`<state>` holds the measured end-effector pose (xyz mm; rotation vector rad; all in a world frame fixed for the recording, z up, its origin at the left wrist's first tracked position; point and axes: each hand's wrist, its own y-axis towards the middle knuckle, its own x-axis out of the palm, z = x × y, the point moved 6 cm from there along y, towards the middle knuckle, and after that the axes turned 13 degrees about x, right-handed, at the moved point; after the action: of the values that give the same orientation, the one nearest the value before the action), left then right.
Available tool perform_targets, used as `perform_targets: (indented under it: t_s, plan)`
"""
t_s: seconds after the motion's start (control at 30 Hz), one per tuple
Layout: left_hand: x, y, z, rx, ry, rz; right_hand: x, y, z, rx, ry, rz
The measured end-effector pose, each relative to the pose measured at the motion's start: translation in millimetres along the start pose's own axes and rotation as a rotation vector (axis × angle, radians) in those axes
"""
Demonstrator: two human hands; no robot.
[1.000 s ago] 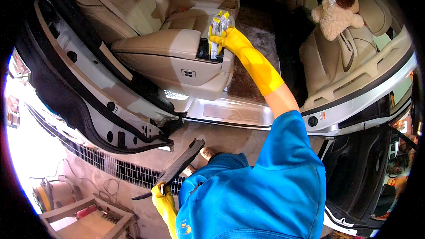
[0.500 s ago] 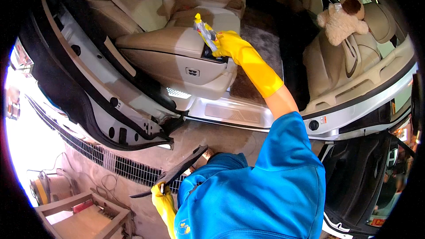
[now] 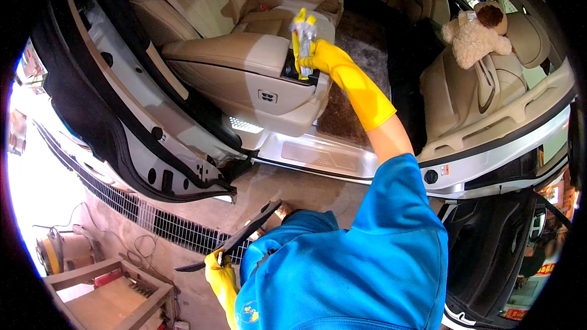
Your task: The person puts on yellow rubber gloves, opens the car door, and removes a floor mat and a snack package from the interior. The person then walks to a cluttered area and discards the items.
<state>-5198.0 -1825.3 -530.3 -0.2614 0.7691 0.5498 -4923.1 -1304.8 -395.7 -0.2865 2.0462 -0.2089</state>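
My right hand (image 3: 324,58), in a long yellow rubber glove, reaches into the car's open doorway. Its fingers are closed around a crumpled silver-and-yellow wrapper (image 3: 304,35), held just above the end of the beige centre console (image 3: 226,55). A dark compartment (image 3: 289,68) at the console's end shows below the wrapper. Down by my left side, my left hand (image 3: 221,275), also in a yellow glove, grips a thin dark mat (image 3: 251,232), seen nearly edge-on. The fingertips of that hand are partly hidden.
An open car door (image 3: 122,116) stands at the left, and a light plush toy (image 3: 480,36) rests on the beige seat (image 3: 458,91) at the right. Below runs the metal door sill (image 3: 312,153). A floor grate (image 3: 165,223) and a wooden frame (image 3: 110,272) lie at lower left.
My right hand has turned the wrapper from slanting left to nearly upright and shifted it slightly right. My left hand still holds the mat, almost unmoved.
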Motion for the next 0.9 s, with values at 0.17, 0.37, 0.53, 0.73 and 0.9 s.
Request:
perform_targets:
  t_s: [0.17,0.37,0.53,0.73,0.9]
  plan:
    - [0.7,7.5,6.5,0.083,0.049,-0.018,4.3,28.0,44.9,-0.079,0.921,-0.154]
    - [6.6,5.7,-10.8,0.022,-0.009,-0.042,-9.1,-1.2,40.9,-0.124,1.277,-0.143]
    - [6.7,11.0,-3.0,0.056,0.026,-0.067,0.2,-49.0,41.5,-0.077,1.294,-0.107]
    - [1.6,4.1,-8.1,0.0,-0.017,-0.046,84.2,-100.3,39.6,0.166,0.679,-0.32]
    - [-5.0,6.4,0.2,0.039,0.011,-0.075,170.0,-205.7,-36.9,-0.117,0.016,-0.651]
